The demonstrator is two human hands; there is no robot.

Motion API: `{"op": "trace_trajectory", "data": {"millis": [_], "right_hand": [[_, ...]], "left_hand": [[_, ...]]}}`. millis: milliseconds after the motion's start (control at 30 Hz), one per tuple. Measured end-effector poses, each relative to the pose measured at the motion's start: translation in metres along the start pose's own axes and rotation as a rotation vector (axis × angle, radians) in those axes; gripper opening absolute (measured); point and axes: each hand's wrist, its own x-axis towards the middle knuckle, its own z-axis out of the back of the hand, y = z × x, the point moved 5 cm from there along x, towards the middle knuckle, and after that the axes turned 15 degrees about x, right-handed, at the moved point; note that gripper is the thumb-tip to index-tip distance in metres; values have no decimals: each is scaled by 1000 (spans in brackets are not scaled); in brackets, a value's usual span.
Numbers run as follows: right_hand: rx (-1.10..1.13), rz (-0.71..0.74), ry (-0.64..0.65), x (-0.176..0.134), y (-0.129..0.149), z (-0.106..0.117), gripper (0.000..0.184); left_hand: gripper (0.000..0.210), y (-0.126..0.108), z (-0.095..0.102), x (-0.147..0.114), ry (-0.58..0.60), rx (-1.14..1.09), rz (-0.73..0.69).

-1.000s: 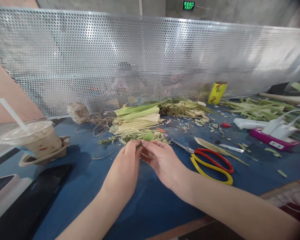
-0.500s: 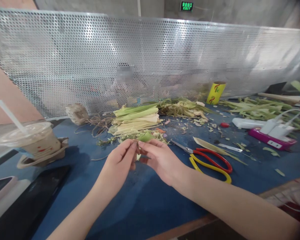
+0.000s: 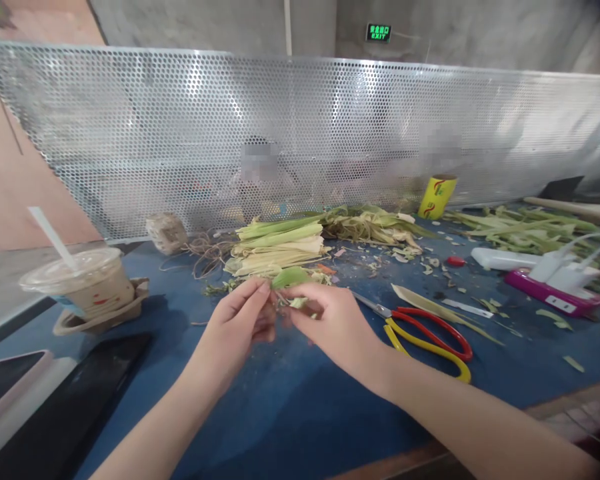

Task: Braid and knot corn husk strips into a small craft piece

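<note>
In the middle of the view, my left hand (image 3: 243,313) and my right hand (image 3: 333,323) come together just above the table. Both have closed fingers, pinching a small pale-green plant piece (image 3: 299,303) with a thin stem or strand between the fingertips. Its exact kind is too small to tell. Just behind the fingers shows a broad green leaf (image 3: 290,277); whether it is held or lies there I cannot tell. A stack of corn husks (image 3: 280,248) lies beyond my hands. Red-and-yellow-handled scissors (image 3: 425,327) rest to the right of my right hand.
At left stand a drink cup (image 3: 87,283) in a cardboard holder and a dark tablet (image 3: 75,407). Twine (image 3: 210,250) lies at the back. To the right are a purple power strip (image 3: 555,293), a yellow tube (image 3: 437,198) and husk scraps. A perforated metal screen (image 3: 300,133) closes the back.
The right hand has turned and its fingers have shifted, so more of the pale-green piece shows. The whole view has moved a little, with things sitting lower and further right.
</note>
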Motion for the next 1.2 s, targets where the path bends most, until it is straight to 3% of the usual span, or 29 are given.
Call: {"op": "trace_trajectory", "data": {"millis": [100, 200, 267, 400, 600, 700, 900, 967, 1067, 1200], "right_hand": [[-533, 412, -50, -9, 28, 6, 18], [-697, 820, -90, -18, 50, 8, 8], [-758, 929, -59, -19, 55, 9, 9], [-813, 917, -1, -12, 54, 13, 16], [-630, 940, 25, -14, 52, 11, 8], [-372, 742, 29, -8, 48, 12, 6], [236, 152, -14, 4, 21, 13, 5], [372, 47, -49, 4, 14, 12, 4], [324, 72, -146, 0, 14, 13, 9], [93, 284, -245, -8, 27, 13, 14]], "left_hand": [[25, 0, -1, -1, 39, -56, 4], [27, 1, -3, -2, 112, -134, 59], [26, 1, -5, -4, 174, -170, 99], [26, -1, -7, -7, 236, -190, 132], [27, 1, -11, -10, 269, -140, 138], [26, 2, -10, -9, 256, 39, 48], [26, -4, -4, -12, 157, 498, -147], [25, -10, -3, -15, 93, 629, -202], [23, -18, -4, -20, 8, 801, -312], [21, -24, -7, -24, -78, 948, -464]]}}
